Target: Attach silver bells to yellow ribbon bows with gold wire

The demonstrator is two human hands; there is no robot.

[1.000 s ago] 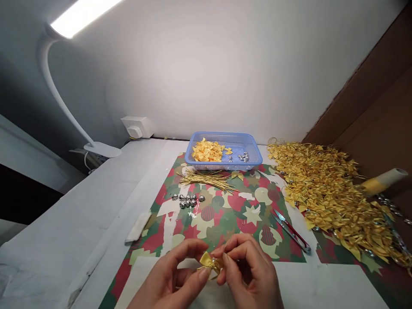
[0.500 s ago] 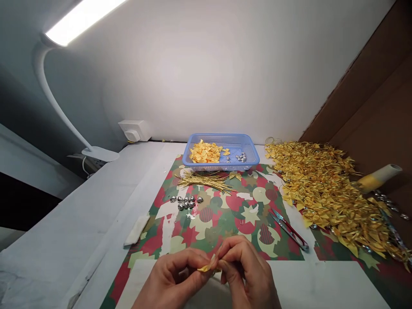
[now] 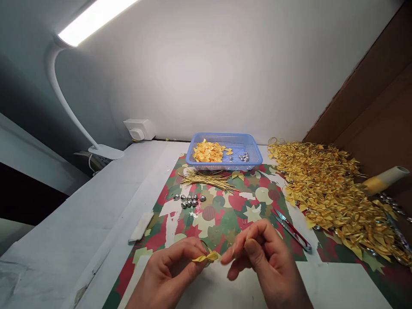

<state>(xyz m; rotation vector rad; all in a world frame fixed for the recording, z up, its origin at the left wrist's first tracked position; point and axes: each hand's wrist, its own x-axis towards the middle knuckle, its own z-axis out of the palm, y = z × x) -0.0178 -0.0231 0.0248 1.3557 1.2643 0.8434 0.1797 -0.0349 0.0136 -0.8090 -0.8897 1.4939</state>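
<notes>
1. The left hand (image 3: 175,270) is at the near edge, its thumb and fingertips clamped on a small, shiny yellow fabric bow (image 3: 210,257) with a thin gold cord loop (image 3: 206,246) rising from it.
2. The bow is held between the two hands, above a plain white sheet (image 3: 337,279) (part of it hidden by the fingers).
3. The right hand (image 3: 262,262) is just to the right of the bow and apart from it, its fingers loosely curled and their tips parted.
4. Beyond the hands, a red, green and cream patterned mat (image 3: 225,227) covers the middle of the table. Round silver metal bells (image 3: 189,200) sit in a cluster on its left half; farther off lies a bundle of thin gold cords (image 3: 207,179).
5. At the far side stands a blue perforated plastic basket (image 3: 224,166), with a heap of yellow fabric bows (image 3: 207,151) in its left part and a few small silver bells (image 3: 243,157) in its right.
6. Red-and-silver metal snips (image 3: 294,231) lie on the right of the mat, near a wide pile of gold-yellow corded bows (image 3: 325,184).
7. A folded white cloth (image 3: 141,227) lies at the mat's left edge.
</notes>
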